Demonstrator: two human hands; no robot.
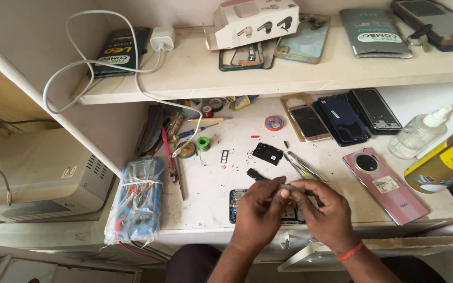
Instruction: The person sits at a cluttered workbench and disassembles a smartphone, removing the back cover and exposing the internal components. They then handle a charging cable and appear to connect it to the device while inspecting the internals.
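Evidently both hands meet at the front edge of the white tabletop (216, 173), over an opened dark phone with its back cover off and its inner board showing (237, 202). The left hand (258, 209) and the right hand (323, 209) are each pinched on a small thin grey part (288, 186) held between their fingertips just above the phone; what the part is cannot be told. It looks light, stiff and easily bent or lost, so it is best gripped by its ends, as now, rather than across the middle. The phone body seems flat, rigid and fragile where its board is bare, safest taken by its side edges. Just beyond the hands lie metal tweezers (305, 169) and a small black square cover piece (267, 153); a pink phone lying face down (386, 186) sits toward the right edge.
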